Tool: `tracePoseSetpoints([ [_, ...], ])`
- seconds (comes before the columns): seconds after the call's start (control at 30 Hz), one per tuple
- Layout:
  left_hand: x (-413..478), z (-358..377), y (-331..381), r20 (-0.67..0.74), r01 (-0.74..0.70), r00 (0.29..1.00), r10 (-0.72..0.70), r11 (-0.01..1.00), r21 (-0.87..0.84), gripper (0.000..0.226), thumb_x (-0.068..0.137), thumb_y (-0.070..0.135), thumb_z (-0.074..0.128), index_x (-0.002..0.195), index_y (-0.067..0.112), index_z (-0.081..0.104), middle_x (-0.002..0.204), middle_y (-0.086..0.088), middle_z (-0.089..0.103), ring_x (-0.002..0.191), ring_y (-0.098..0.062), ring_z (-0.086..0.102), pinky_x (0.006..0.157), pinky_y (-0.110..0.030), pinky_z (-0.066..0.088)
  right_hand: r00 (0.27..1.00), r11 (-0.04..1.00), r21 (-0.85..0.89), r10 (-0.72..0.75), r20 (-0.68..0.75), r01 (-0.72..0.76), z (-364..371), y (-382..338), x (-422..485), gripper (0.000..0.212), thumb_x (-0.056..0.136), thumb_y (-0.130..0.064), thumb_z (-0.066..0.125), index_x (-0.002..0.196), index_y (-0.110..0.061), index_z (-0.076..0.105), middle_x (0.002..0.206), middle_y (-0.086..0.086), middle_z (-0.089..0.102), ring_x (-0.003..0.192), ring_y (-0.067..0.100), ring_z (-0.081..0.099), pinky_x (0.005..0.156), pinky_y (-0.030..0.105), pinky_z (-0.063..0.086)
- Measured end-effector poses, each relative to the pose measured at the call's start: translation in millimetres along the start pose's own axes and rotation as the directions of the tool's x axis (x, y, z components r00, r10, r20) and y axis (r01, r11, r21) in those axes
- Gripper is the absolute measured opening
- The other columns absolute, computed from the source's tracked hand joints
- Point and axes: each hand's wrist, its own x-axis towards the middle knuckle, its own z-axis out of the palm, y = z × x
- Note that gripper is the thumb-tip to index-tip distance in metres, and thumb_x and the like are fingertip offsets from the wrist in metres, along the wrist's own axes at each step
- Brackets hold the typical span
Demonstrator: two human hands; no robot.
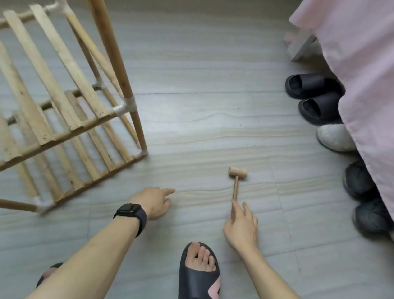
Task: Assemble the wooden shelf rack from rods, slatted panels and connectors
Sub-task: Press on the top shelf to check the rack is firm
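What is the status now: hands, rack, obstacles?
Left hand empty, index out. Right hand fingers on mallet handle, grip unclear. Rack stands at left, untouched. Shoes lie far right, off the path.
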Motion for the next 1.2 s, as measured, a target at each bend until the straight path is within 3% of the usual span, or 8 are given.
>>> tracePoseSetpoints([
  [0.3,-120.4,-85.7,11.5,-0.212,-0.013,0.977,0.016,1.000,0.016,0.040,0.102,0.039,0.038,0.139,0.040,0.053,0.139,0.001,0.060,0.121,-0.022,0.059,0.099,-0.040,0.052,0.917,0.908,0.126,-0.395,-0.058,0.399,-70.9,-113.0,-78.2,0.042,0.098,-0.021,0.051,0.138,-0.032,0.059,0.146,-0.008,0.056,0.138,0.017,0.047,0.112,0.027,0.033],
  [0.5,-233.2,-166.5,22.8,-0.469,-0.035,0.880,0.072,0.996,0.087,0.037,0.102,0.040,0.041,0.134,0.037,0.059,0.136,0.004,0.062,0.118,-0.021,0.061,0.095,-0.039,0.053,0.809,0.792,0.174,-0.583,-0.074,0.586,-136.5,-200.2,-132.6,0.034,0.098,-0.032,0.055,0.131,-0.035,0.062,0.133,-0.005,0.063,0.121,0.015,0.058,0.103,0.028,0.042],
  [0.73,-376.9,-250.2,-7.9,-0.839,-0.056,0.532,0.115,0.993,0.101,0.026,0.101,0.044,0.046,0.122,0.042,0.063,0.109,0.014,0.065,0.094,-0.006,0.061,0.084,-0.035,0.056,0.585,0.502,0.302,-0.717,-0.379,0.810,-223.8,-310.7,-196.8,0.037,0.100,-0.047,0.055,0.129,-0.025,0.056,0.126,-0.003,0.057,0.114,0.015,0.057,0.097,0.038,0.051],
  [0.83,-413.9,-274.3,-43.6,-0.947,0.061,0.315,-0.066,0.997,-0.049,0.031,0.101,0.043,0.044,0.128,0.040,0.060,0.122,0.007,0.062,0.111,-0.015,0.057,0.093,-0.042,0.050,0.501,0.448,0.229,-0.731,-0.463,0.864,-251.5,-354.6,-207.9,0.038,0.100,-0.047,0.054,0.130,-0.024,0.055,0.126,0.001,0.053,0.115,0.018,0.053,0.094,0.035,0.046],
  [0.9,-419.5,-283.5,-74.0,-0.941,0.137,0.209,-0.266,0.961,-0.242,0.038,0.099,0.044,0.044,0.135,0.037,0.054,0.134,-0.002,0.057,0.123,-0.026,0.050,0.097,-0.045,0.046,0.516,0.489,0.189,-0.718,-0.468,0.852,-264.5,-382.6,-206.9,0.051,0.099,-0.051,0.053,0.139,-0.020,0.052,0.135,0.006,0.053,0.123,0.023,0.051,0.099,0.038,0.044],
  [1.0,-410.4,-286.6,-115.2,-0.747,0.067,0.220,-0.627,0.774,-0.630,0.055,0.095,0.047,0.048,0.144,0.023,0.041,0.134,-0.015,0.052,0.119,-0.037,0.052,0.094,-0.046,0.046,0.605,0.602,0.143,-0.697,-0.385,0.785,-272.5,-419.0,-195.0,0.067,0.098,-0.059,0.048,0.148,-0.014,0.042,0.144,0.015,0.049,0.131,0.031,0.048,0.104,0.042,0.043],
  [1.07,-403.2,-288.2,-129.0,-0.561,-0.064,0.290,-0.776,0.569,-0.820,0.061,0.097,0.047,0.050,0.144,0.010,0.038,0.118,-0.015,0.056,0.104,-0.035,0.057,0.089,-0.044,0.050,0.683,0.697,0.076,-0.667,-0.298,0.713,-275.2,-439.6,-188.2,0.071,0.099,-0.061,0.044,0.147,-0.010,0.038,0.140,0.016,0.052,0.125,0.032,0.053,0.091,0.039,0.046],
  [1.2,-378.3,-293.3,-148.2,-0.361,-0.335,0.509,-0.781,0.207,-0.919,0.043,0.103,0.043,0.045,0.123,0.005,0.051,0.096,-0.011,0.061,0.084,-0.027,0.060,0.081,-0.042,0.053,0.773,0.774,0.046,-0.626,-0.104,0.632,-278.9,-467.3,-166.2,0.051,0.103,-0.053,0.044,0.098,-0.004,0.055,0.103,0.008,0.064,0.083,0.020,0.060,0.067,0.033,0.044],
])
